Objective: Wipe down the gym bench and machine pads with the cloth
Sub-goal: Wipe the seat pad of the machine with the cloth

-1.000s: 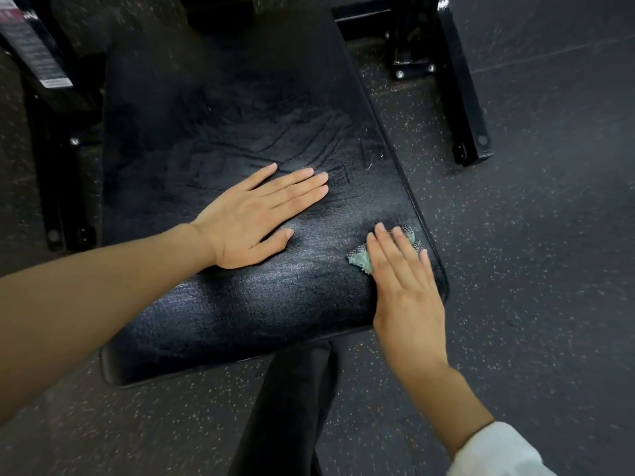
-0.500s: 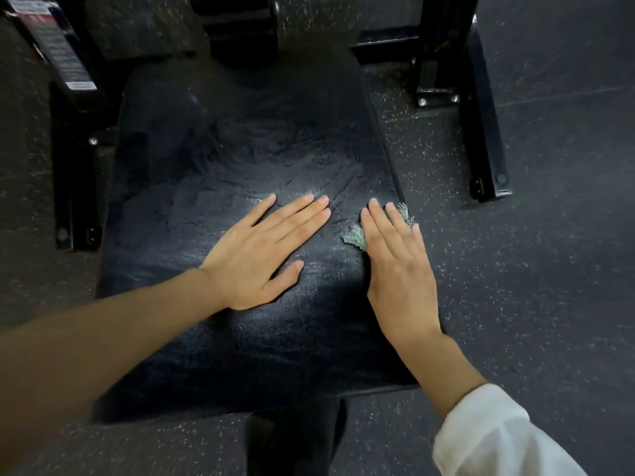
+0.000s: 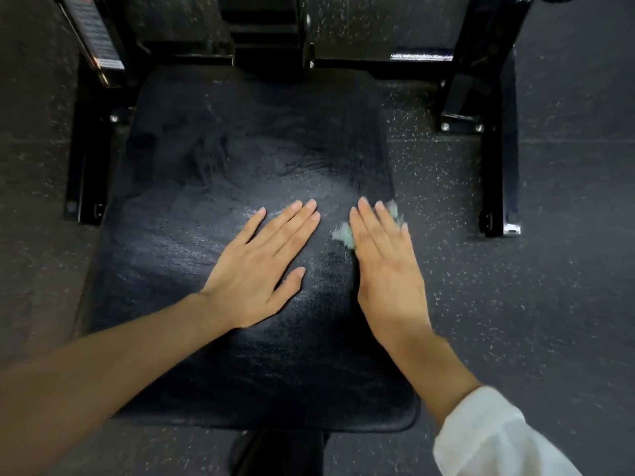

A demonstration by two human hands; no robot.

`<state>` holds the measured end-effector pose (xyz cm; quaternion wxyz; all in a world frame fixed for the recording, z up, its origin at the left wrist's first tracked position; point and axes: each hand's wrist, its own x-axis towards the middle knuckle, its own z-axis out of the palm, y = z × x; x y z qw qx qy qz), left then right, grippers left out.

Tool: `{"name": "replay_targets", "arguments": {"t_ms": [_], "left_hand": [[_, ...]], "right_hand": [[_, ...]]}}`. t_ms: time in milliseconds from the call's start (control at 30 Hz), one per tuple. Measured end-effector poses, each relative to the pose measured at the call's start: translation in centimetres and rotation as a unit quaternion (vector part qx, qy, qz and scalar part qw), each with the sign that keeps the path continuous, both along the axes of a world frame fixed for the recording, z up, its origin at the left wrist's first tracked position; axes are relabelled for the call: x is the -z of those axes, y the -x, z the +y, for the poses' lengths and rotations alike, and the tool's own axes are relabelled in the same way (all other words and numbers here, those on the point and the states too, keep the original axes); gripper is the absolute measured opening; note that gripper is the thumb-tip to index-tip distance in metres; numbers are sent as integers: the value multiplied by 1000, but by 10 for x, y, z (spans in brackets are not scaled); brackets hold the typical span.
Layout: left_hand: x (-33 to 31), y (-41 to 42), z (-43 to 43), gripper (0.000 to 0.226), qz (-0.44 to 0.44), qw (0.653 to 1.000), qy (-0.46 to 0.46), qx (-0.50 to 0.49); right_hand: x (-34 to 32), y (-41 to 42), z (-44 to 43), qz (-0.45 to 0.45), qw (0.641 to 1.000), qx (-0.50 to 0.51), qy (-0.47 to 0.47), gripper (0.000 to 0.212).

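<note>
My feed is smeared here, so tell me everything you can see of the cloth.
The cloth is pale green, too blurred to tell its weave. It lies on the black pad near the pad's right edge, pressed under the straight fingers of the right hand, which hides most of it. Two bits show: one left of the fingers, one past the fingertips. The left hand lies beside it, not touching.

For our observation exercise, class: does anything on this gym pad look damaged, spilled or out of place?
The pad cover looks creased and streaked near its upper middle; wear or wipe marks, I cannot tell. Nothing looks spilled; the cloth is under the right hand.
</note>
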<state>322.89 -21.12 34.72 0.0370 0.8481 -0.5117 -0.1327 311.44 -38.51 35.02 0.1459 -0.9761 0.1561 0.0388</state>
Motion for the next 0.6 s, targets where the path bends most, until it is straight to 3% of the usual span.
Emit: {"name": "replay_targets", "arguments": {"t_ms": [233, 600], "left_hand": [[-2, 8, -11, 64, 0, 998, 1, -60], [-1, 4, -21, 66, -7, 998, -14, -66]], "right_hand": [[-9, 44, 18, 32, 999, -13, -14, 96], [-1, -18, -9, -24, 999, -6, -38, 75]]}}
